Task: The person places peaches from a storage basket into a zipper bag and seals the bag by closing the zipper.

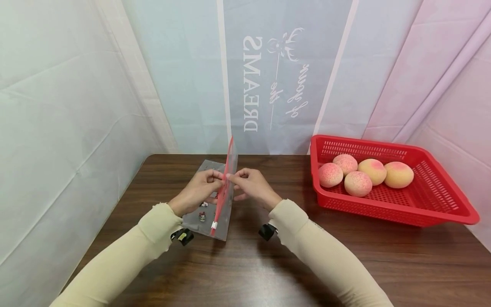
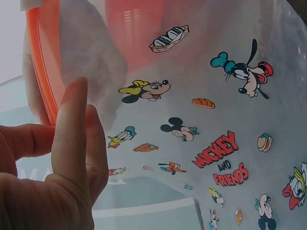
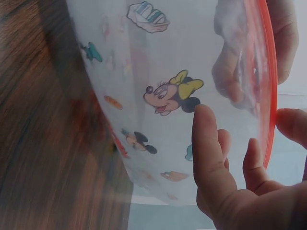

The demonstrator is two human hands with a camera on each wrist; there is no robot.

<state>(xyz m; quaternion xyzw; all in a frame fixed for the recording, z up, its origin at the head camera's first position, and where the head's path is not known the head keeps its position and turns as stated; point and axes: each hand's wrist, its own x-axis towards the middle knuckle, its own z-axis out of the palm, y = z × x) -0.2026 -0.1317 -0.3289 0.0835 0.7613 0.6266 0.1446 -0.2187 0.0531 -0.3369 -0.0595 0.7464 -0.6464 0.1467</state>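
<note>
A clear zip bag (image 1: 193, 224) with a red zip strip and cartoon prints stands on edge over the table, its mouth edge facing up. My left hand (image 1: 199, 187) pinches the zip edge from the left side, thumb and fingertips at the red strip. From the right, my right hand (image 1: 253, 187) holds the same edge with its thumb against the strip. In the right wrist view, fingers (image 3: 206, 143) of that hand lie along the printed face. A white slider (image 1: 214, 225) sits at the near end of the zip. No contents show inside the bag.
On the right of the brown wooden table (image 1: 284, 264) stands a red plastic basket (image 1: 445, 192). Several peaches (image 1: 358, 183) lie in its left part. Fabric curtains (image 1: 192, 76) hang behind the table and along both sides.
</note>
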